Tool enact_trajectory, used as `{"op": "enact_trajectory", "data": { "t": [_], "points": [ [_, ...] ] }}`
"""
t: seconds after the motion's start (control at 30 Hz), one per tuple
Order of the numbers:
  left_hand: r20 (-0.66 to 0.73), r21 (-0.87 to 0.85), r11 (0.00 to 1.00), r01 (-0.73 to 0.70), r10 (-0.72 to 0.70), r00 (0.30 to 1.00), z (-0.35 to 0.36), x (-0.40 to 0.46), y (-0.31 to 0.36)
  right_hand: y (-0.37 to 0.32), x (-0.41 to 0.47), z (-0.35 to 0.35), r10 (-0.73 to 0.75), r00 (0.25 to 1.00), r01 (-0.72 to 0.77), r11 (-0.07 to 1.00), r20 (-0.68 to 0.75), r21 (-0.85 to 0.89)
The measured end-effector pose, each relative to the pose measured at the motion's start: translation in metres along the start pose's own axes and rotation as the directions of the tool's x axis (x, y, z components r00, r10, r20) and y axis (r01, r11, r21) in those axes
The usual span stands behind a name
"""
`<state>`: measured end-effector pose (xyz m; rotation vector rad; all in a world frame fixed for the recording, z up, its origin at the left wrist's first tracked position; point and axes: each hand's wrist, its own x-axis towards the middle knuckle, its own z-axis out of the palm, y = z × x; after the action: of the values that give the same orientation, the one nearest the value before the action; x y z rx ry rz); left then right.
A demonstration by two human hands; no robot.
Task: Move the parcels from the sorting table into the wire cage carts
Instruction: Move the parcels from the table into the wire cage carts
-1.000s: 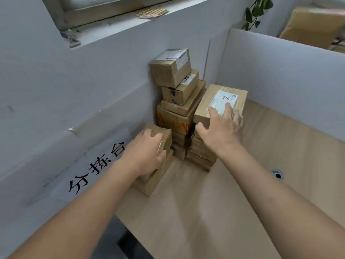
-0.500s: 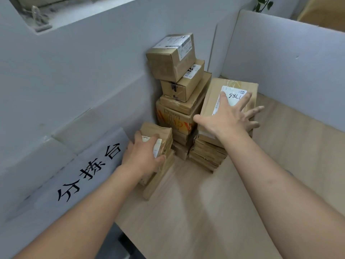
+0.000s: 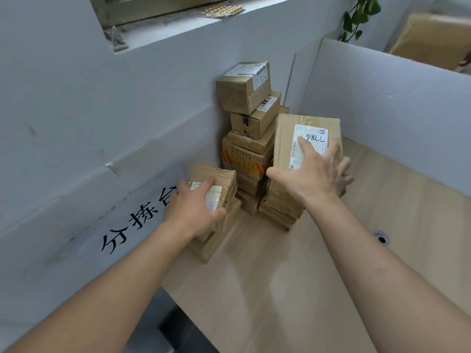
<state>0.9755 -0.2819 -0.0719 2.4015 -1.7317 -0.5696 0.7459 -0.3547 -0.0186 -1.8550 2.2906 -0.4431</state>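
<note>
Brown cardboard parcels are piled in the far left corner of the wooden sorting table (image 3: 293, 289). My left hand (image 3: 196, 208) grips a small flat parcel (image 3: 219, 177) with a white label, lying on top of a low pile by the left wall. My right hand (image 3: 314, 175) holds a larger flat parcel (image 3: 284, 138) whose label reads "98LL"; thumb at its near left edge, fingers wrapped over its right edge. It tops a stack of flat parcels (image 3: 277, 210). Behind stands a taller stack of boxes (image 3: 247, 98). No cage cart is in view.
White partition boards (image 3: 382, 103) wall the table at left and behind. A paper sign (image 3: 137, 217) with black characters is stuck on the left board. A cable hole (image 3: 381, 236) sits in the tabletop at right. A window sill and a plant (image 3: 359, 16) lie beyond.
My right hand's fingers, spread flat half a second ago, have closed over the parcel's right edge. My left hand keeps its grip on the small parcel. The view has shifted slightly.
</note>
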Motion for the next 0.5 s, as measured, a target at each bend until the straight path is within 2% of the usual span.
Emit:
{"op": "enact_trajectory", "data": {
  "t": [0.2,0.5],
  "points": [
    [-0.078,0.003,0.999,-0.039,0.039,0.996,-0.022,-0.054,-0.009,0.006,-0.067,-0.013,-0.122,0.991,0.124,0.992,-0.058,0.028],
    [-0.170,-0.023,0.999,-0.044,0.040,0.985,-0.031,-0.145,-0.043,0.012,-0.174,-0.022,-0.259,0.966,0.258,0.966,-0.006,-0.031]
  ]
}}
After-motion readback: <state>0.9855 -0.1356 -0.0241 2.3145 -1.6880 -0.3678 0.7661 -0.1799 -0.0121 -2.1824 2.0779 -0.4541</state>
